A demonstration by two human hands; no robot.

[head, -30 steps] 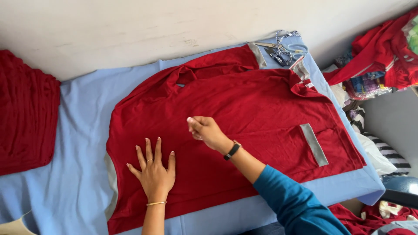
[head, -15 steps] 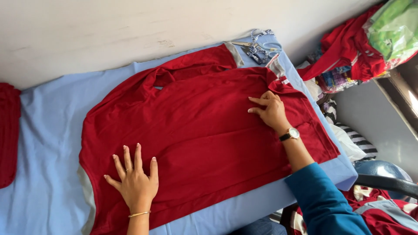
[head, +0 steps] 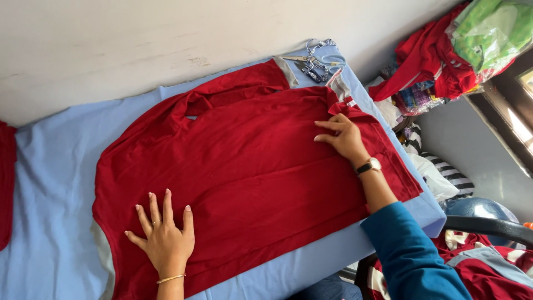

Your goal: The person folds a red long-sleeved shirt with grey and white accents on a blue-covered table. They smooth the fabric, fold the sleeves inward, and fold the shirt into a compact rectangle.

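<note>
Two bare hands rest flat on a red shirt spread across a counter covered in pale blue cloth. Left hand, at the near edge of the garment close to its grey-trimmed end, lies palm down with fingers spread and released, grasping nothing; a thin bangle circles the wrist. Right hand, palm down toward the far right part of the shirt, has its fingers extended and loosely together, pressing on the fabric rather than gripping it; a watch sits on the wrist above a blue sleeve. Shirt lies flat, with a sleeve folded over near the wall-side edge and grey trim showing at both ends. Scissors and a small patterned tangle lie at the far corner of the counter, just beyond the shirt. Heap of red and green clothes sits to the right, apart from the counter. More red fabric shows at the left edge.
</note>
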